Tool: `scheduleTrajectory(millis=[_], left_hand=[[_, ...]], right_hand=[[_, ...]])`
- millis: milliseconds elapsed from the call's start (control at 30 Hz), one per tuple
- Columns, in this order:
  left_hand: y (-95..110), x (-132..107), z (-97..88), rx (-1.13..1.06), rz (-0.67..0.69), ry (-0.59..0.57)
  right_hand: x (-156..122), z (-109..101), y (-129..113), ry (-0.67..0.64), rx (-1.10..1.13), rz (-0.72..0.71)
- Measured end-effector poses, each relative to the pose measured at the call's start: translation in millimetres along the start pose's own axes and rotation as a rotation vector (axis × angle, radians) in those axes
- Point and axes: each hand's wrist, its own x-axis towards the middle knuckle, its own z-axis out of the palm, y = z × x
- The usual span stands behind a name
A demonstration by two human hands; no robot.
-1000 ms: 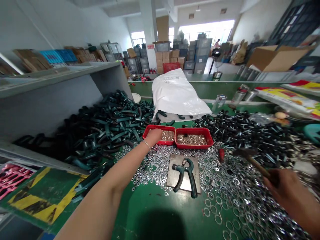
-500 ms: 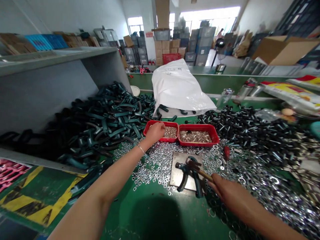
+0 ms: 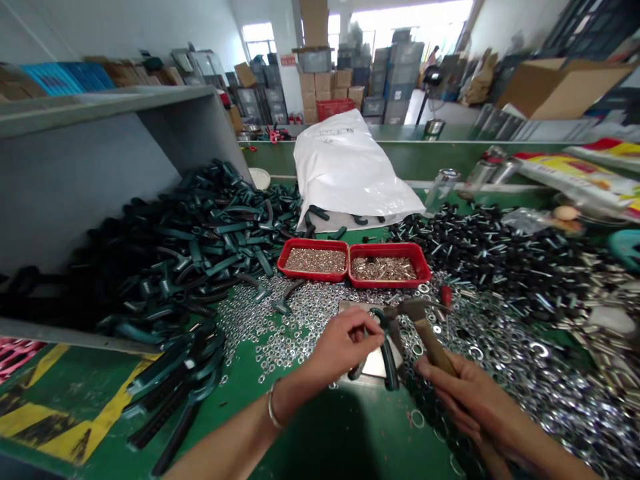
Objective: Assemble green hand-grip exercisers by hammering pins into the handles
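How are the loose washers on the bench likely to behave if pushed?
The loose washers will probably slide and scatter easily, since they lie unfixed in a shallow heap on the smooth green bench. Each looks light and thin, so they may be fiddly to pick up singly.

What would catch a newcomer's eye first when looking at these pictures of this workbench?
A big heap of dark green handles fills the left side, and a wide spread of silver washers covers the right. Two red trays of small metal parts sit in the middle. Just below them, the left hand is on a hand gripper, and the right hand holds a hammer.
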Motion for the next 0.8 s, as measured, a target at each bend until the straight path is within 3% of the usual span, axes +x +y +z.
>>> scheduleTrajectory(millis=[100,167,267,400,500,567,667,733,800], left_hand=[[3,-17,35.6,-0.036,0.071,0.061],[2,-21,48.7,-0.042,0.081,0.081],[0,-24,55.3,0.072,0.097,0.093],[0,-35,58.2,0.45,0.25,0.131],[1,-40,61.1,0.589,0.322,0.125],[1,-40,61.4,0.54,0.28,0.113],[-3,-31,54.9,0.283,0.09,0.073],[-8,-20,43.9,0.141,-0.029,0.052],[-15,-4,28.5,0.146,-0.062,0.065]], right_hand=[[-2,18,-10,-0.085,0.349,-0.026],[-2,26,-15,-0.152,0.464,-0.046],[1,30,-16,-0.181,0.506,-0.079],[5,30,-10,-0.105,0.494,-0.146],[6,30,-7,-0.113,0.482,-0.146],[5,31,-6,-0.138,0.491,-0.134],[6,33,-5,-0.168,0.492,-0.12],[8,32,-4,-0.124,0.443,-0.13],[10,28,-3,-0.039,0.325,-0.159]])
